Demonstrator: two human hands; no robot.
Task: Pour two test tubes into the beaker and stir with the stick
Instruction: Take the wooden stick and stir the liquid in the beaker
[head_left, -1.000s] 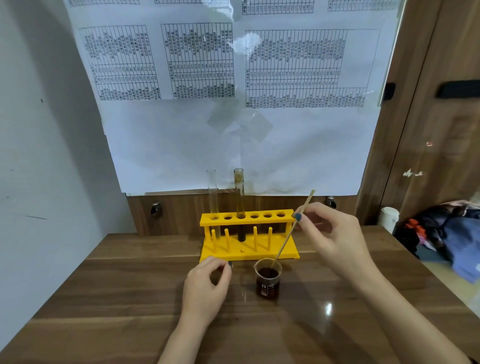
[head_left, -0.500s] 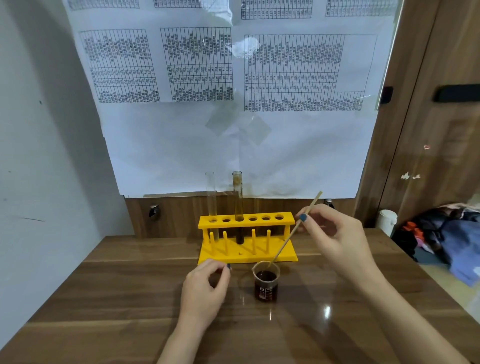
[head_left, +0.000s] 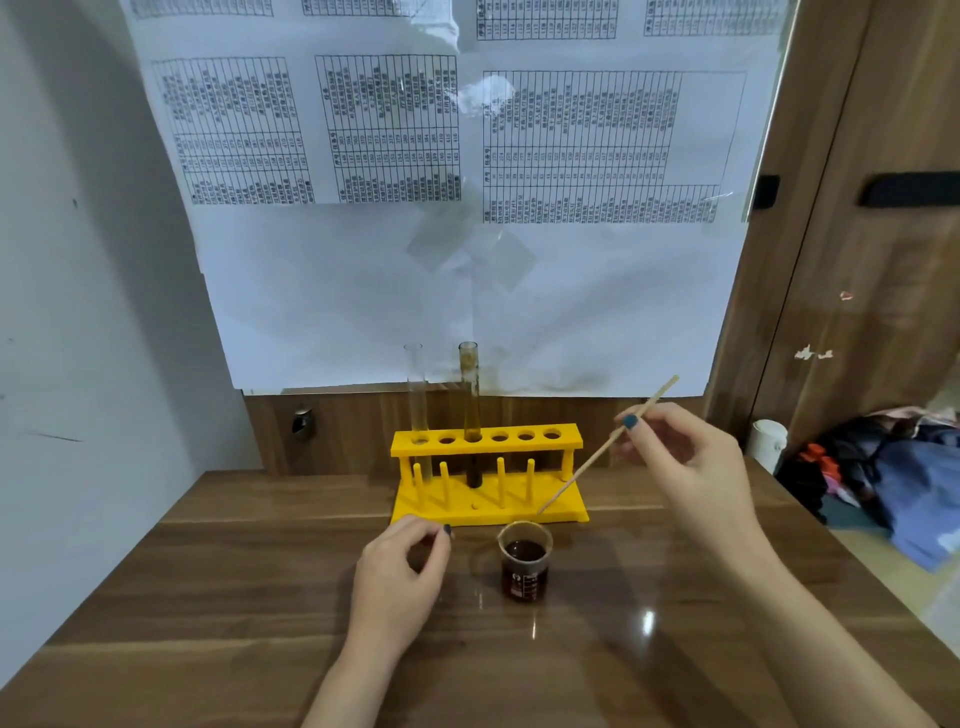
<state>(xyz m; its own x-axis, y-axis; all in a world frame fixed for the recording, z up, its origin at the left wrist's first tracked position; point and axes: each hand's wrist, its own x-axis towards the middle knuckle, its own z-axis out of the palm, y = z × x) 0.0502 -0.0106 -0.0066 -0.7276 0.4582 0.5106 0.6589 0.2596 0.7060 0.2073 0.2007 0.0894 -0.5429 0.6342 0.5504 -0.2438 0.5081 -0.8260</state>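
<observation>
wooden table (head_left: 260, 597): two test tubes (head_left: 471, 395), one beaker (head_left: 524, 569).

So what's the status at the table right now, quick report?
Right hand pinching thin wooden stick, tip just above small glass beaker of dark liquid. Left hand resting empty beside it. Two tubes in yellow rack. Nothing blocking.

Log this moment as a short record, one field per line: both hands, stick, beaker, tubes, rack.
right hand: pinching the stick near its upper end, raised over the table
left hand: holds nothing, rests on the table left of the beaker
stick: tilted, lower tip just above the beaker's rim
beaker: upright, holds dark brown liquid
test tubes: clear tube in the first hole, brown-stained tube in the third
rack: yellow, behind the beaker
</observation>
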